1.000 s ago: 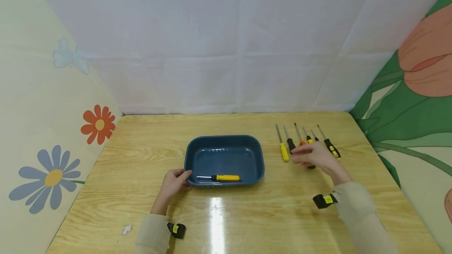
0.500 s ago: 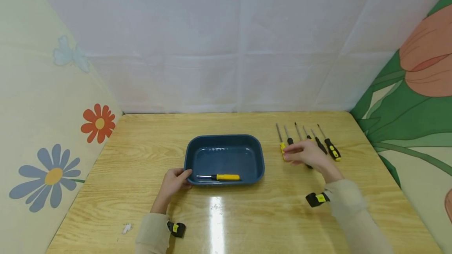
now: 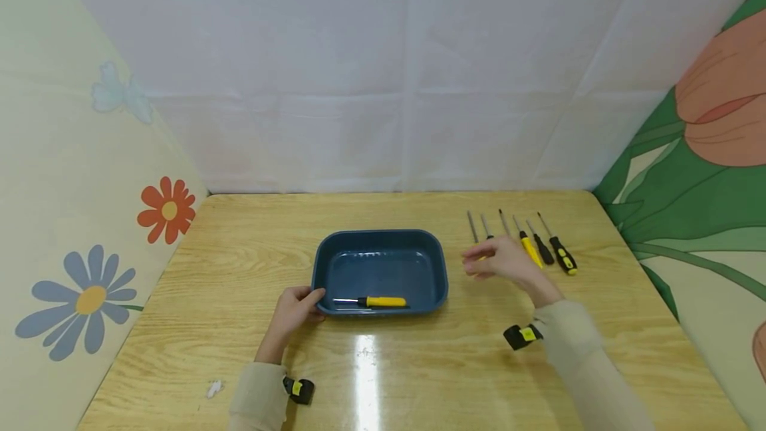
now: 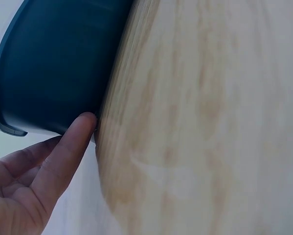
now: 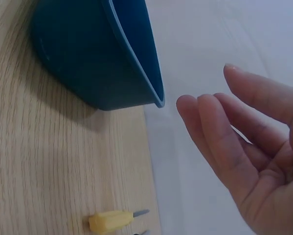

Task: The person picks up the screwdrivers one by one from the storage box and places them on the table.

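My left hand (image 3: pixel 293 308) holds the near left corner of a dark blue tray (image 3: pixel 383 275), thumb over the rim. In the left wrist view its fingertips (image 4: pixel 80 128) press against the tray's outer wall. One yellow-handled screwdriver (image 3: pixel 385 301) lies inside along the near wall. Right of the tray, my right hand (image 3: pixel 505 261) hovers with nothing in its fingers, thumb and fingers apart. It covers the handles of several screwdrivers, whose shafts (image 3: pixel 472 226) stick out behind it. Low in the right wrist view, a yellow-handled screwdriver (image 5: pixel 109 221) lies on the table.
Beyond the right hand lie a yellow-and-black screwdriver (image 3: pixel 530 250), a black one (image 3: pixel 543 250) and a black one with yellow spots (image 3: pixel 563 257). A white scrap (image 3: pixel 215 388) rests at the table's front left. White cloth (image 3: pixel 383 85) hangs behind the table (image 3: pixel 251 231).
My right hand has moved left across the row of screwdrivers toward the tray, uncovering the handles on the right. My left hand and the tray have stayed in place.
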`<state>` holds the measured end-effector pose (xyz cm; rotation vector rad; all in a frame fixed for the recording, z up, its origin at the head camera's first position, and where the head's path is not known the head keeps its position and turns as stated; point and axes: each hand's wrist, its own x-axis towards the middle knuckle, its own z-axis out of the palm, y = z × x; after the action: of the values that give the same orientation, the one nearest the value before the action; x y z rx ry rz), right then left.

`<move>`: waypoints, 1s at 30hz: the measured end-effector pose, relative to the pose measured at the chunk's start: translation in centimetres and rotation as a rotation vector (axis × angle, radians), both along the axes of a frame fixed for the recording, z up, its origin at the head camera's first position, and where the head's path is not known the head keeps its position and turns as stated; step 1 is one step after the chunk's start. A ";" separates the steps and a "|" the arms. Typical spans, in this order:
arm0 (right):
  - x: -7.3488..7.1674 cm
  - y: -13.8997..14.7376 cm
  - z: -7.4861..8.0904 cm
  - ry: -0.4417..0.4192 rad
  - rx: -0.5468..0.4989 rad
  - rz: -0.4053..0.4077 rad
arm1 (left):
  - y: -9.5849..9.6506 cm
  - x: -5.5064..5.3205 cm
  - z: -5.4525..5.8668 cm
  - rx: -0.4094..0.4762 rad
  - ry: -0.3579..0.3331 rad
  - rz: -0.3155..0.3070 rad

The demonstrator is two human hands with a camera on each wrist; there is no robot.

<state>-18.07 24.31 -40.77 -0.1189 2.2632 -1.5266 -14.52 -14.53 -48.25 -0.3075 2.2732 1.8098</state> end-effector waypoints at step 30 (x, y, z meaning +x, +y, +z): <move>-0.5 -5.0 -0.5 -0.025 -0.037 0.119 | -0.1 0.0 -0.2 0.012 -0.010 -0.003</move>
<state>-18.60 19.33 -41.32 -0.2400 2.1687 -1.4997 -14.50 -14.65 -48.49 -0.3106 2.2541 1.8158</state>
